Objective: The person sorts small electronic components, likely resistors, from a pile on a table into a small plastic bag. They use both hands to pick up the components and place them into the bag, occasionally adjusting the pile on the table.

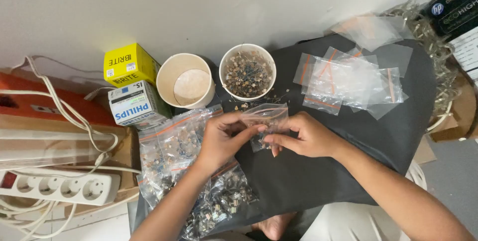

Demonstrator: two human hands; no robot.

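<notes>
Both hands hold a small clear zip bag point(266, 121) with an orange strip over a black cloth point(318, 171). My left hand point(221, 139) pinches the bag's left edge at its mouth. My right hand point(306, 135) grips its right side from below. A few small parts show inside the bag. Just behind stands a white paper cup point(248, 72) full of small electronic components. To its left is a second white cup point(185, 81), empty. Filled zip bags point(189, 171) lie in a heap under my left forearm.
Several empty clear zip bags point(348, 79) lie on the cloth at the back right. A yellow box point(129, 64) and a white-and-blue box point(137, 105) stand at the left. A white power strip point(59, 186) with cables lies at the far left. Dark box point(455, 7) at top right.
</notes>
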